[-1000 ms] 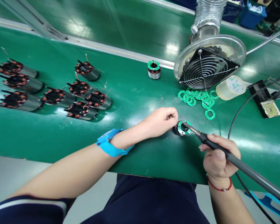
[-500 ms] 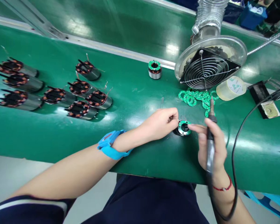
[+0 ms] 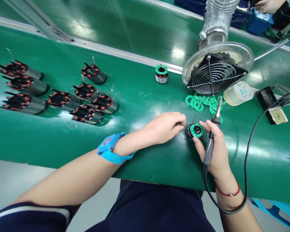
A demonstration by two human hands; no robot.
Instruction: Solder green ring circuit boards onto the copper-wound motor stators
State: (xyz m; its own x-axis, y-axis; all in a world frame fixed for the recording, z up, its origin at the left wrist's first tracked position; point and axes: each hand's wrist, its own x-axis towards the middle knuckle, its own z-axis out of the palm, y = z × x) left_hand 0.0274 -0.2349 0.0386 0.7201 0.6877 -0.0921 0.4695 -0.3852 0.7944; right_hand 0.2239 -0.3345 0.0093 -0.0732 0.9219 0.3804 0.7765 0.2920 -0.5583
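A motor stator with a green ring board (image 3: 197,130) on its end stands on the green table between my hands. My left hand (image 3: 170,126) is closed just left of it, fingers curled; whatever its fingertips hold, if anything, is too small to make out. In my right hand (image 3: 215,145) is a soldering iron (image 3: 209,149), its metal tip pointing up and away from me. The thumb and a fingertip of that hand are at the right side of the stator. Beyond it lies a pile of green ring boards (image 3: 200,101).
Several stators (image 3: 87,113) with black inserts stand at the left. One stator with a board (image 3: 161,77) is at the back. A fume extractor fan (image 3: 212,74) hangs over the boards, beside a tape roll (image 3: 239,93) and sponge holder (image 3: 268,103). A person's hand (image 3: 268,4) shows top right.
The stator with its board has shifted right and turned toward my right hand. My right thumb has opened out below it, and the soldering iron has tilted. My left hand has barely moved.
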